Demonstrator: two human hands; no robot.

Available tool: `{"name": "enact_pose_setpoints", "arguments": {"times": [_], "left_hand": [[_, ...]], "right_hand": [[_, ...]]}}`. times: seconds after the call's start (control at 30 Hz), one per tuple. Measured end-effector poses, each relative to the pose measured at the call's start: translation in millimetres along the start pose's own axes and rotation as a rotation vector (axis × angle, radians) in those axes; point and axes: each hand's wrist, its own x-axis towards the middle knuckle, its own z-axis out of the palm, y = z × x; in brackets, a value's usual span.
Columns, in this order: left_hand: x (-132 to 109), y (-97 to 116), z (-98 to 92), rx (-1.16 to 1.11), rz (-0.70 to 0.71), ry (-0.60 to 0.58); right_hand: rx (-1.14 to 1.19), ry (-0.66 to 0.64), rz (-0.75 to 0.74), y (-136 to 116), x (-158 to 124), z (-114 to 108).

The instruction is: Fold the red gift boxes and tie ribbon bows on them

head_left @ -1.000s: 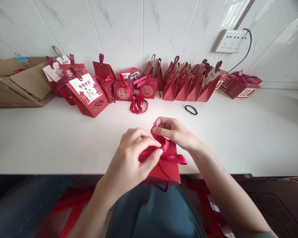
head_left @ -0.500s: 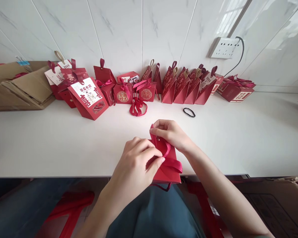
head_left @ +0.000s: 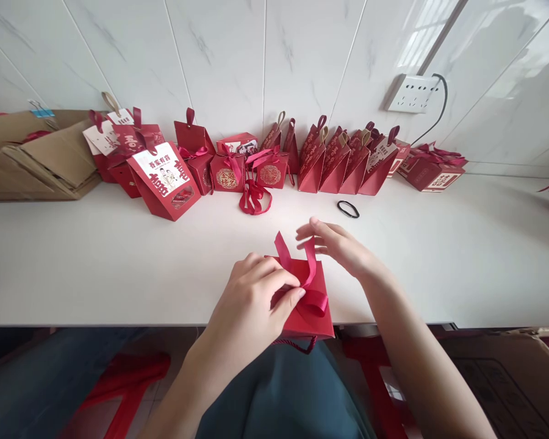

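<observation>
Box (head_left: 313,323): in the head view, my only feed, it is front and centre at the near edge of the table (head_left: 119,274); I take it as the clock's middle, wall (head_left: 229,73) at 12. Its front shows past the table edge; I can't tell what bears it there.
Ribbon (head_left: 311,259): lies over the lid, two tails standing toward 11 and nearly 1, a loop at 4.
Left hand (head_left: 258,292): comes in from 8, thumb and forefinger pinching the ribbon; the crossing under the fingertips is hidden from me.
Right hand (head_left: 336,244): at 1, fingers loosely spread, gripping nothing; its tips are just beside one tail, contact unclear.
Weight: light, I'd judge, so a hard pull could drag or tip it; contents unseen.
Stiffness: card looks firm but likely to dent; the ribbon soft, shiny, probably slippery.
Hold: I'd steady the box at its side walls, off the lid's middle, and pinch the ribbon close to the crossing.
Cord (head_left: 307,350): twisted, hanging at 6.
Around: coil (head_left: 255,198) at 11, black band (head_left: 350,216) at 1, red boxes (head_left: 311,171) from 10 past 1.
</observation>
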Motion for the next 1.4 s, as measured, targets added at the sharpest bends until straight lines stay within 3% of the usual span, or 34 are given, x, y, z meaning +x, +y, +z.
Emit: {"name": "enact_pose_setpoints", "arguments": {"times": [0.07, 0.17, 0.27, 0.5, 0.57, 0.7, 0.73, 0.83, 0.93, 1.0, 1.13, 1.4], "left_hand": [[0.9, -0.1, 0.2, -0.014, 0.001, -0.001], [1.4, -0.1, 0.3, -0.028, 0.008, 0.009], [0.3, -0.1, -0.2, -0.033, -0.019, 0.012], [0.9, -1.8, -1.7, -0.004, 0.007, 0.006], [1.2, -1.3, -1.4, 0.021, 0.039, 0.008], [0.1, -1.0, -0.5, 0.039, 0.027, 0.035], [-0.4, -1.9, -0.5, 0.022, 0.009, 0.036], [-2.9, -7.0, -2.3, -0.103, -0.086, 0.038], [-9.8, -12.4, -7.5, -0.225, -0.242, 0.187], [-16.5, -12.7, -12.4, -0.229, -0.384, 0.228], [-25.8, -5.1, -18.7, -0.244, -0.596, 0.049], [-23.7, -7.4, -8.5, -0.398, -0.581, 0.081]], "right_hand": [[-0.033, -0.054, 0.051, 5.9, -8.0, -5.5], [0.011, -0.149, -0.005, 12.6, -16.5, -4.0], [0.096, -0.112, -0.072, 15.5, -16.1, 3.1], [0.039, -0.079, 0.009, 14.2, 2.6, 13.2], [-0.075, 0.012, -0.018, 15.0, -0.9, 11.3], [-0.303, 0.445, -0.110, 12.2, -38.1, 6.8], [-0.337, 0.480, -0.113, 10.0, -51.6, 7.5], [-0.393, 0.292, -0.121, 2.4, -87.6, 16.5], [-0.399, 0.151, -0.069, -1.6, -103.8, 30.0], [-0.391, 0.148, -0.041, -1.1, -104.7, 36.1], [-0.338, 0.171, -0.029, 3.6, -101.4, 38.8], [-0.370, 0.281, -0.068, 3.4, -105.8, 45.4]]}}
